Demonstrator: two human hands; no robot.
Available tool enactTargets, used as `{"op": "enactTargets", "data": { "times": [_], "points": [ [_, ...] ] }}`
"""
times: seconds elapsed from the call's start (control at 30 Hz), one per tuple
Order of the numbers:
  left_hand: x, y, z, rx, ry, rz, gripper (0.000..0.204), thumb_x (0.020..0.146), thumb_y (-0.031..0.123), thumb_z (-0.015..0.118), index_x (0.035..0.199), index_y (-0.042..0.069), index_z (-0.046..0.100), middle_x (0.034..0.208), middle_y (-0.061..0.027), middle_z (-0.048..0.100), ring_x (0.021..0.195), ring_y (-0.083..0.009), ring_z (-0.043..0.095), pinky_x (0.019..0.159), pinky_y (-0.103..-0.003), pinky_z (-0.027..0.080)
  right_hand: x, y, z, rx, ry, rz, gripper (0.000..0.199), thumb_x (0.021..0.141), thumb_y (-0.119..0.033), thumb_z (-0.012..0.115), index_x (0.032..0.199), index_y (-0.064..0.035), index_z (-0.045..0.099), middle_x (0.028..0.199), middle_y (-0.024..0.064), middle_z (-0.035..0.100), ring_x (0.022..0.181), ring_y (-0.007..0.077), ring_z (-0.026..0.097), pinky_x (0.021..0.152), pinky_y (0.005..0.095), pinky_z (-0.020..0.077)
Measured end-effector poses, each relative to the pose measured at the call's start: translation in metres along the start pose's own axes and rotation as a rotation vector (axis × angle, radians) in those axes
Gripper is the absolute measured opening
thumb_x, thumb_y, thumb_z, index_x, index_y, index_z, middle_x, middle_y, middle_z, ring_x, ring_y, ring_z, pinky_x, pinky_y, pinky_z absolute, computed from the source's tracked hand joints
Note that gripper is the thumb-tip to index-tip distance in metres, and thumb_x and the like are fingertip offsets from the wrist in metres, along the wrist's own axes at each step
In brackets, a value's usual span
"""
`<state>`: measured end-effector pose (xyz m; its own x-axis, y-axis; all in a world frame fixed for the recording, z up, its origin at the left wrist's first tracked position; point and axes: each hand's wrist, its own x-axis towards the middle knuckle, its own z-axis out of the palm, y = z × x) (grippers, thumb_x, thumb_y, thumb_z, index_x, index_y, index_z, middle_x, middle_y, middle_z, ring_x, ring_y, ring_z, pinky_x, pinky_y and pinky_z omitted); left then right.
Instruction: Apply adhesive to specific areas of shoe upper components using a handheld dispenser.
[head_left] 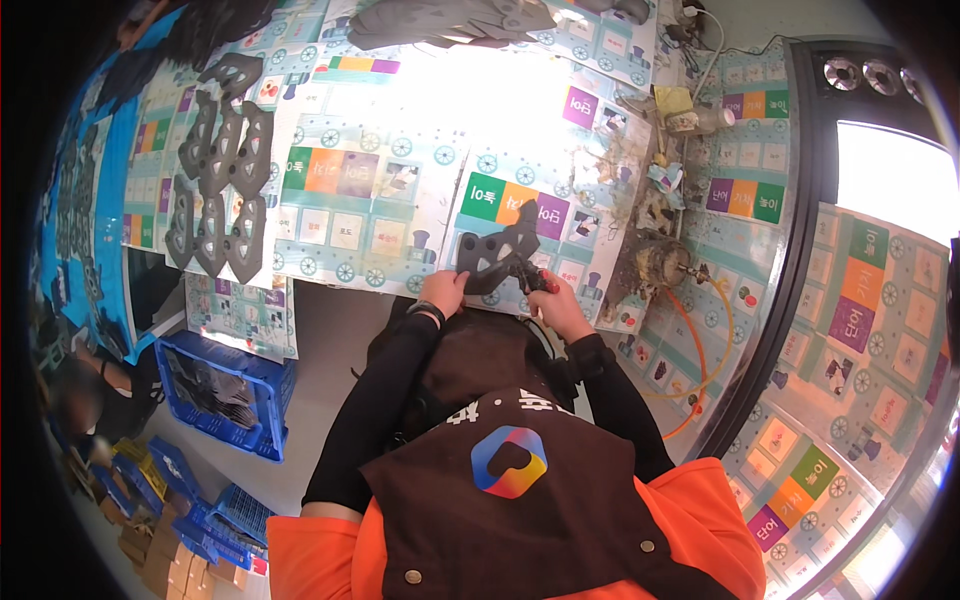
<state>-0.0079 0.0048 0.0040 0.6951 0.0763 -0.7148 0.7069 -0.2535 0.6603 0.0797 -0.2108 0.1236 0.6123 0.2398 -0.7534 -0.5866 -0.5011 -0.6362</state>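
A dark grey moulded plastic part [482, 262] with cut-out openings lies at the table's front edge, right in front of me. My left hand [443, 292] pinches its lower left corner between thumb and fingers. My right hand [560, 305] is closed around a small hand tool [540, 283] with red on its handle. The tool's dark head is against the right side of the part; its exact kind is hard to make out.
Rows of similar dark parts [222, 165] lie on the patterned table cover [330, 225] to the left. More dark pieces [450, 20] are heaped at the far edge. A blue crate [270, 400] stands on the floor at left, near another person [125, 385]. An orange hose [697, 345] hangs at right.
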Motion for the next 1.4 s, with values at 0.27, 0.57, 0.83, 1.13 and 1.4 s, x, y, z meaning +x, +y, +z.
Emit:
{"op": "enactTargets", "data": {
  "times": [0.27,0.57,0.83,1.13,1.4],
  "points": [
    [0.0,0.0,0.0,-0.022,-0.016,-0.022,0.045,0.105,0.032,0.054,0.084,-0.006,0.067,0.065,-0.0141,0.071,0.053,-0.0236,0.071,0.051,-0.033,0.056,0.006,0.011,-0.012,-0.003,0.036,-0.028,0.023,0.074,-0.005,0.058,0.097,-0.0024,0.059,0.068,0.0025,0.058,0.049,0.0117,0.05,0.042,0.0274,0.0355],
    [0.001,-0.001,0.001,-0.035,-0.017,-0.021,0.045,0.105,0.032,0.053,0.084,-0.007,0.066,0.065,-0.0148,0.07,0.052,-0.0231,0.07,0.05,-0.032,0.056,0.006,0.006,-0.022,0.067,0.086,-0.017,0.017,0.077,-0.005,0.053,0.091,0.0016,0.06,0.066,0.0069,0.058,0.057,0.0163,0.055,0.055,0.0296,0.0422],
    [0.0,-0.002,0.001,-0.068,-0.028,-0.058,0.045,0.105,0.034,0.052,0.086,-0.004,0.067,0.066,-0.0129,0.071,0.053,-0.0227,0.07,0.055,-0.034,0.056,0.008,0.0,-0.027,0.164,0.108,-0.005,0.017,0.079,0.001,0.054,0.095,0.002,0.058,0.072,0.0063,0.058,0.058,0.0153,0.055,0.055,0.0289,0.043],
    [-0.001,0.004,-0.002,-0.042,-0.03,-0.072,0.045,0.105,0.034,0.053,0.085,-0.004,0.068,0.065,-0.0119,0.071,0.053,-0.0216,0.07,0.055,-0.033,0.056,0.009,-0.007,-0.03,0.207,0.165,-0.039,0.018,0.077,0.002,0.054,0.095,0.0016,0.059,0.075,0.006,0.058,0.06,0.0155,0.056,0.057,0.0283,0.0438],
    [-0.001,0.002,0.0,-0.052,-0.027,-0.073,0.045,0.104,0.034,0.053,0.085,-0.004,0.068,0.065,-0.0122,0.071,0.053,-0.0224,0.07,0.056,-0.034,0.056,0.01,-0.014,-0.028,0.217,0.151,-0.031,0.017,0.078,0.001,0.056,0.094,0.0008,0.059,0.077,0.0057,0.059,0.062,0.0146,0.056,0.057,0.0274,0.0431]
  ]
}}
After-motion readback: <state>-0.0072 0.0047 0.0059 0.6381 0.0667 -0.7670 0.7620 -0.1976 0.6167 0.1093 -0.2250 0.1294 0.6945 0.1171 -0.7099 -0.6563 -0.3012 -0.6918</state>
